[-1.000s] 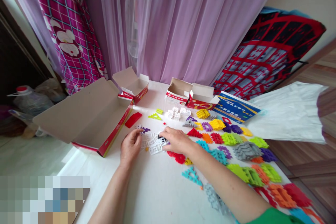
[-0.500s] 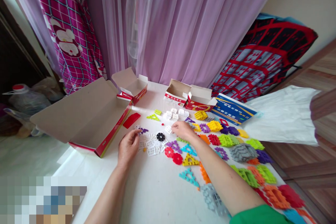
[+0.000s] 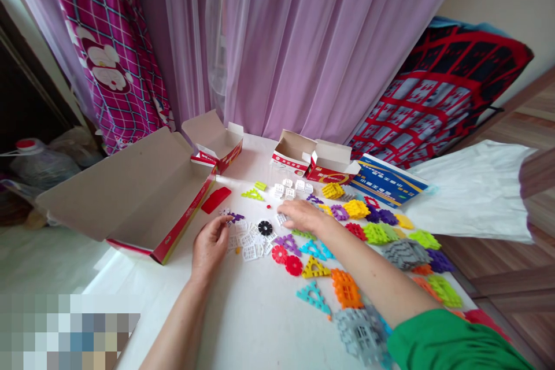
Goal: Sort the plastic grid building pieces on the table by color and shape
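Observation:
My right hand is over the middle of the table, its fingers and thumb closed around a small white lattice window piece. To the left, my left hand has curled fingers, and whatever they hold is hidden. Its fingertips are beside a purple toothed piece. Between the hands lies a loose pile of white lattice pieces with a black notched disc on it. Beyond my right hand are several white pieces in small stacks.
A large opened carton fills the left side. Small red boxes and a blue box line the back. Coloured toothed pieces, including red discs, orange blocks and grey stacks, cover the right.
My right hand has shifted slightly, its fingers now covering more of the white piece, which sits a little lower and to the right. My left hand stays almost still.

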{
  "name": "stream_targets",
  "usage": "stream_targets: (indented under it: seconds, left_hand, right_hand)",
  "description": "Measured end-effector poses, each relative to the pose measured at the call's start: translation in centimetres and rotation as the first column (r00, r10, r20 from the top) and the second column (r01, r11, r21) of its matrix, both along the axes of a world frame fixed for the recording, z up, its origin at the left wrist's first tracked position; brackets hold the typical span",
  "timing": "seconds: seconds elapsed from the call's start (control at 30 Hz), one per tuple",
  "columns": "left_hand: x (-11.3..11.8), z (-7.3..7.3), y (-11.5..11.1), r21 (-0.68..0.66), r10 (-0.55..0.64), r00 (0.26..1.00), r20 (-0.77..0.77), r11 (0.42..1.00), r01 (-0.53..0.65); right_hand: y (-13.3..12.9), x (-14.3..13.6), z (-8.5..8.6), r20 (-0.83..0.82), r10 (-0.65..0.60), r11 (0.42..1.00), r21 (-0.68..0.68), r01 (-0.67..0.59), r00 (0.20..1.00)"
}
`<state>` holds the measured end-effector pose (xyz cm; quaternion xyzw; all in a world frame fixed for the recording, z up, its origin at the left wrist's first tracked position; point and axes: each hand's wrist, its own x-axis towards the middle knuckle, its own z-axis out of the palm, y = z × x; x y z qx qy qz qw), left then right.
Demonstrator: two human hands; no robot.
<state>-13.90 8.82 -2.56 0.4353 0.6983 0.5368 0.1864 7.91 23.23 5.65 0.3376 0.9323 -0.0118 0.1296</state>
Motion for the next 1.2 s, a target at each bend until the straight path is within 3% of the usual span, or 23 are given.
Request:
stream_targets:
  seconds: [0.17,0.37,0.5,0.77,0.93,1.07,1.2]
  left_hand:
    - [0.0,0.2,0.0,0.000,-0.006,1.000,-0.003,1.000,0.006]
    - [0.0,0.1,-0.1,-0.023,0.002,1.000,-0.002,1.000,-0.002]
    - [-0.1,0.2,-0.1,-0.022,0.006,1.000,-0.026,1.000,-0.006]
    - [-0.1,0.3,-0.1,-0.018,0.003,1.000,-0.022,1.000,-0.003]
    - [0.0,0.2,0.0,-0.002,0.006,1.000,-0.026,1.000,-0.006]
    - [0.0,0.1,0.1,0.011,0.001,1.000,-0.014,1.000,-0.001]
    - [0.0,0.1,0.1,-0.002,-0.002,1.000,-0.012,1.000,0.002]
  right_hand:
    - [1.1,0.3,0.1,0.011,-0.065,0.998,0.012,0.065,0.998]
    - [4.6,-1.3,2.5,-0.117,-0.274,0.944,0.157,0.290,0.955]
    - [6.0,-2.7,3.3,-0.058,-0.303,0.941,0.142,0.308,0.951]
    - [6.2,-3.3,2.7,-0.011,-0.287,0.950,0.129,0.286,0.958]
    - [4.7,-2.7,2.5,-0.129,-0.244,0.957,0.126,0.260,0.961]
    - [1.1,-2.5,1.7,-0.158,-0.052,0.998,-0.043,0.046,0.986]
    - [-2.1,-2.8,0.6,-0.128,0.069,0.985,-0.146,-0.088,0.989]
